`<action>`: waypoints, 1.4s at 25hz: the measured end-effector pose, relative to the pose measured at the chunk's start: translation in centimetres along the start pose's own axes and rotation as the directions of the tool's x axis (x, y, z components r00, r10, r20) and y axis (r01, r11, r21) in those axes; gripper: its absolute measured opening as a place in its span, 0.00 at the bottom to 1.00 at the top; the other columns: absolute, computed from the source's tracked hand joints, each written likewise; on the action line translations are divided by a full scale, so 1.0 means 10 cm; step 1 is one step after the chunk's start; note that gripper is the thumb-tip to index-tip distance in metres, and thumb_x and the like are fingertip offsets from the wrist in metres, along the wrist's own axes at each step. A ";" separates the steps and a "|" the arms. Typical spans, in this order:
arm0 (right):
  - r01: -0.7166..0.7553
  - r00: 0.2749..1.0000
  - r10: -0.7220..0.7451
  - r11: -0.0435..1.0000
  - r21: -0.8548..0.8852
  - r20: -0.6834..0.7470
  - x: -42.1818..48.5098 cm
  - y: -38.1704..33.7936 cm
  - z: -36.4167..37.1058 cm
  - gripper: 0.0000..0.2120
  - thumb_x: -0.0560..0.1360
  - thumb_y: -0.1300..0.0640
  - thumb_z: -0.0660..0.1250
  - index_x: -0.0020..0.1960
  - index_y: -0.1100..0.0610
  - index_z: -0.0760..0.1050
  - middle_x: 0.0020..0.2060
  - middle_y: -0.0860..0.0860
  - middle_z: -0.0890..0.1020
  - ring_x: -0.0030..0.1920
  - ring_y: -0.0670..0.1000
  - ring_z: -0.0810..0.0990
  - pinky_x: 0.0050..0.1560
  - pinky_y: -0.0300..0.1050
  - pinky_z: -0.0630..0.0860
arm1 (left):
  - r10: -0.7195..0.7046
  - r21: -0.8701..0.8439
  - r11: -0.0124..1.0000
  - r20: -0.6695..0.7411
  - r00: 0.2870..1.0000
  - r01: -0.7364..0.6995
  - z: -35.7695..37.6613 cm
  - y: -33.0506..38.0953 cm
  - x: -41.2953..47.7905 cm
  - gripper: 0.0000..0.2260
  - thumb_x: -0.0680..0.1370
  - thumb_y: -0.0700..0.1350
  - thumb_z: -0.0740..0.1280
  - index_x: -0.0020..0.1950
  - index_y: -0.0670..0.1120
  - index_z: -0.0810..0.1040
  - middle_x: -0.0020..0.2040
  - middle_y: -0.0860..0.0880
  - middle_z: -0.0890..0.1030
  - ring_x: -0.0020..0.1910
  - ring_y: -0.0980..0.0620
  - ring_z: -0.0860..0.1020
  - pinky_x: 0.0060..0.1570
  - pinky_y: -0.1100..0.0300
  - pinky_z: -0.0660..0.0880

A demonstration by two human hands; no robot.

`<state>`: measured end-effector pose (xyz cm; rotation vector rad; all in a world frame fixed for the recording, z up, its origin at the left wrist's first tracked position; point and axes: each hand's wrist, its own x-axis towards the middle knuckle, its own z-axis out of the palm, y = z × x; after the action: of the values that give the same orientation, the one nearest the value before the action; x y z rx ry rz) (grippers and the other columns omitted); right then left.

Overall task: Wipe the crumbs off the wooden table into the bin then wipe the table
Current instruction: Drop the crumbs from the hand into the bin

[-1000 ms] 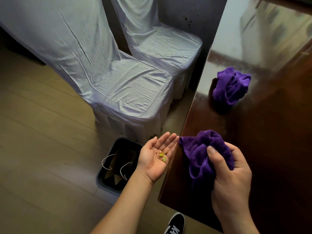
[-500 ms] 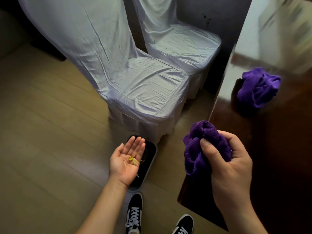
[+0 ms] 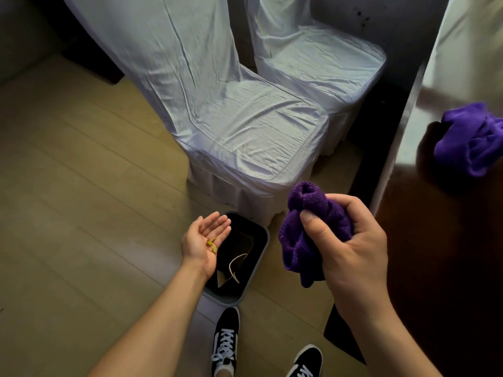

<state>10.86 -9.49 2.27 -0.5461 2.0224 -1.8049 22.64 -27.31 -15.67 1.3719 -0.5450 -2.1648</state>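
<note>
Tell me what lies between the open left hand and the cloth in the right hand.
In the head view, the bin on the floor shows between the left hand and the cloth, lower than both.

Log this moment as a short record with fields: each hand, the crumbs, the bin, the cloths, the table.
left hand: open, palm up, at the bin's left rim
crumbs: few yellow-green bits in the left palm
bin: on the floor by the covered chair, not empty
right hand: closed on a purple cloth
second purple cloth: bunched on the table
table: dark wood, glossy
</note>
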 end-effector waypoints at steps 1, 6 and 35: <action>-0.004 1.000 0.004 1.000 0.006 0.011 0.01 0.02 0.02 0.08 0.70 0.54 0.75 0.48 0.51 0.79 0.41 0.54 0.83 0.38 0.52 0.84 0.35 0.48 0.83 | 0.024 0.046 0.999 -0.010 1.000 -0.023 0.01 -0.02 0.03 0.18 0.82 0.47 0.55 0.56 0.36 0.78 0.54 0.35 0.82 0.56 0.40 0.81 0.57 0.50 0.77; -0.010 1.000 0.010 1.000 0.023 0.020 0.02 0.09 0.05 0.09 0.70 0.53 0.75 0.49 0.50 0.79 0.42 0.53 0.83 0.39 0.49 0.84 0.34 0.39 0.80 | 0.123 0.224 0.966 0.035 0.992 -0.128 0.05 -0.08 0.12 0.19 0.83 0.48 0.53 0.58 0.40 0.79 0.56 0.39 0.83 0.60 0.47 0.80 0.67 0.53 0.70; -0.081 0.946 0.101 0.994 0.077 -0.307 -0.29 -0.66 -1.13 0.08 0.69 0.55 0.75 0.47 0.50 0.80 0.42 0.54 0.86 0.43 0.56 0.86 0.47 0.57 0.84 | 0.188 0.478 0.656 0.647 0.739 -0.585 1.87 0.26 -1.30 0.10 0.73 0.43 0.68 0.51 0.55 0.83 0.48 0.48 0.86 0.52 0.53 0.82 0.53 0.60 0.76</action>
<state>7.76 0.98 10.07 -0.1503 2.1383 -1.9925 10.76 -20.25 2.65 0.7286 -1.8185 -2.0083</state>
